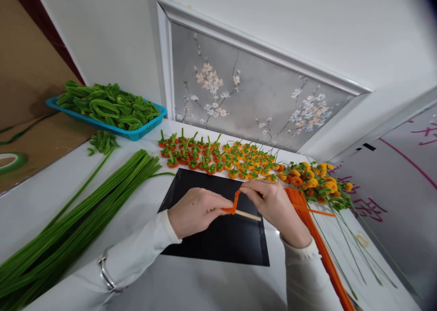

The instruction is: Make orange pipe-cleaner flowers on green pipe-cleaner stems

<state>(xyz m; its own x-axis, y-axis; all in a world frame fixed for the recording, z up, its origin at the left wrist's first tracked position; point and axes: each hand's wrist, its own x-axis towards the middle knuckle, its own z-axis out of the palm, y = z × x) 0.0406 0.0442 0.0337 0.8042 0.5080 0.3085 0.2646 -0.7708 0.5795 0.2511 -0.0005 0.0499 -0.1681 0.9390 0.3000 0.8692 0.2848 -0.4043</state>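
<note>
Over a black mat point(218, 238), my left hand point(201, 211) pinches a thin wooden stick point(248, 216) with one end of an orange pipe cleaner point(236, 201) lying against it. The pipe cleaner rises from the stick to the fingertips of my right hand point(271, 206), which are closed on its upper end. Part of the stick and of the orange strand is hidden by my left fingers. Beside my right wrist lies a bundle of long orange pipe cleaners point(319, 242). Rows of small orange pieces with green tops point(193, 158) and yellow ones point(244, 163) stand behind the mat.
At left, long green pipe cleaners point(92, 215) spread over the white table point(143, 247). A blue basket point(136, 133) of bent green pieces stands behind them, near a roll of green tape point(12, 163). Finished-looking flowers with stems point(314, 181) lie at right. A framed picture point(259, 83) leans behind.
</note>
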